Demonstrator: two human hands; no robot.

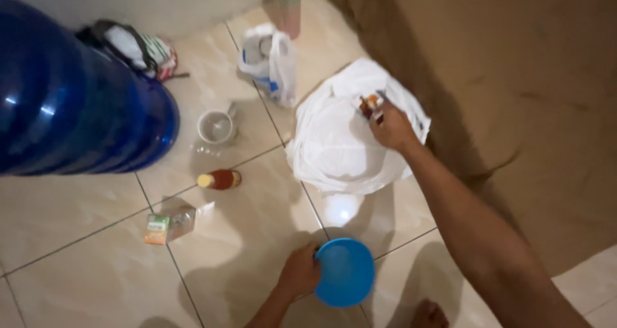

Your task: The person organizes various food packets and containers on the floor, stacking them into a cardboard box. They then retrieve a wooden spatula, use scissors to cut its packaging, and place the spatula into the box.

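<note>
Take the big white plastic bag point(340, 141) on the tiled floor point(77, 264) as your landmark. Far to its left lies a large blue water jug point(71, 96) on its side (what it holds cannot be told), and behind that jug, by the wall, sits a dark bundle with a red and green packet point(138, 48). Nearer the bag on that same side you have a small green and orange carton point(168, 224), a small bottle of reddish-brown liquid point(220, 179) with a yellow cap lying on its side, and a white cup point(216, 126) that looks empty. Just beyond the bag's upper left corner slumps a smaller white and blue plastic bag point(270, 58), its contents hidden, with a tall pinkish bottle point(289, 6) standing behind it. Below the bag, your left hand point(299, 273) is closed around the rim of a round blue bowl point(345, 271), seen from above. Over the bag's upper right part, your right hand point(392, 128) pinches a small dark reddish item point(371, 105), too blurred to identify. A brown wall point(514, 77) rises to the bag's right.
</note>
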